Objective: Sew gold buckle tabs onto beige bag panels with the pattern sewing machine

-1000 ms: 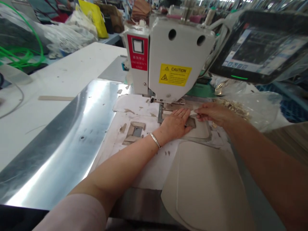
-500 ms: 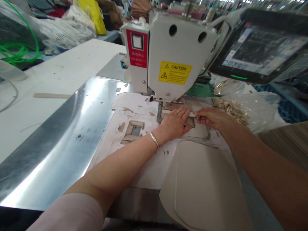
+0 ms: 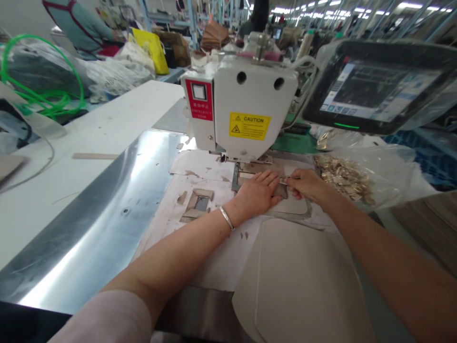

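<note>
My left hand (image 3: 257, 193) lies flat, palm down, over the metal clamp frame (image 3: 235, 177) and a beige panel under the sewing machine head (image 3: 246, 112). Its fingers are stretched out and a bracelet (image 3: 226, 218) circles the wrist. Just right of its fingertips, my right hand (image 3: 305, 185) pinches a slim metal piece (image 3: 283, 181), whose kind I cannot make out. Beneath both hands the beige panel (image 3: 293, 206) rests on the white template sheet (image 3: 210, 243). Nearer to me are stacked beige panels (image 3: 307, 276) with rounded corners.
A control screen (image 3: 378, 88) stands at the right. Below it, a clear plastic bag (image 3: 392, 166) holds gold-coloured metal parts (image 3: 344, 178). A shiny metal plate (image 3: 107, 214) and white table (image 3: 107, 119) spread leftward. A person's sleeve (image 3: 76, 26) shows at the back left.
The camera view has tilted up a little, so more of the room shows. My left hand stays flat; my right hand has shifted slightly leftward, still pinching the slim metal piece.
</note>
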The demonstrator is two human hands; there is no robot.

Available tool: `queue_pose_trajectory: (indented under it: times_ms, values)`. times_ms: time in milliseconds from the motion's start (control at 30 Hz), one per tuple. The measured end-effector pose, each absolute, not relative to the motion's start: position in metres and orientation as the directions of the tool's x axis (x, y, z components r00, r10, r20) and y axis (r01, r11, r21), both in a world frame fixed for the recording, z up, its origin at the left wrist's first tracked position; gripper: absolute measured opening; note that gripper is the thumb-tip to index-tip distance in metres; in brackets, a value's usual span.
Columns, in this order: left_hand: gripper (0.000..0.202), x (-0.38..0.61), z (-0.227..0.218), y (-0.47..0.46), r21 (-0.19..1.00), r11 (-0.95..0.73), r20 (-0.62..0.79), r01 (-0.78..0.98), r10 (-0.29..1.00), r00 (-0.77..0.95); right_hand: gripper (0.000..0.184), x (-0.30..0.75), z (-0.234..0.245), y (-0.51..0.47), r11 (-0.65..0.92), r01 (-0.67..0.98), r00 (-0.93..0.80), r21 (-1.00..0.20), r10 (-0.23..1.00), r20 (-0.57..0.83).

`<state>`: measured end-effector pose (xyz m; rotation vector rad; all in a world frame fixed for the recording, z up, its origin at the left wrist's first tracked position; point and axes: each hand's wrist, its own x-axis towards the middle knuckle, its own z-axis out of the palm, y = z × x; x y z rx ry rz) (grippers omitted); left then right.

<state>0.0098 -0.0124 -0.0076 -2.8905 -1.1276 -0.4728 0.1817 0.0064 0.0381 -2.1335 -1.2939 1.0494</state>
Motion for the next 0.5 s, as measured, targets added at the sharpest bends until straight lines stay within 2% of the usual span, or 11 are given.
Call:
queue_pose_trajectory:
  times_ms: [133,500]
  values:
    - [0.047,0.017,-0.007,-0.014,0.096,-0.792,0.29,0.603,0.602,0.744,0.024,0.183,0.038,0.004,-0.466,0.56,0.245,-0.685,0.883,-0.401]
    - [0.046,-0.061,0.002,-0.034,0.081,-0.67,0.31,0.738,0.721,0.62,0.021,0.189,0.04,0.003,-0.52,0.471,0.229,-0.713,0.852,-0.471]
